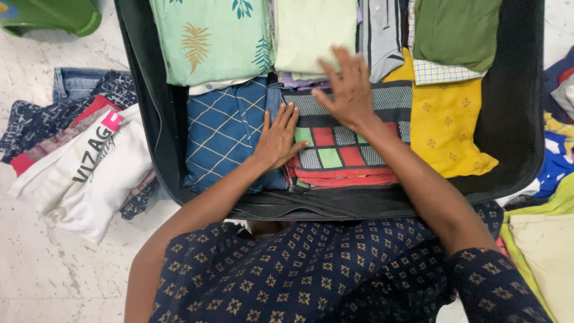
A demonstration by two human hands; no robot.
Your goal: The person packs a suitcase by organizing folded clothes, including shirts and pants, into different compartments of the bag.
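In the open black suitcase [514,119], on the floor before the kneeling person: folded clothes packed edge to edge in rows, apparently to fill the space. Left hand [278,139] flat and unclenched, grasping nothing, laid across the seam between the blue diamond-patterned garment [224,134] and the red, green and grey checked cloth [347,152]. Right hand [350,90] also spread wide, fingers released, pressed on the checked cloth's upper edge, seemingly to flatten it. Beside it, a yellow garment [448,122]. Around the case, pale marble floor [48,269], with loose piles of clothing [84,161] on both sides.
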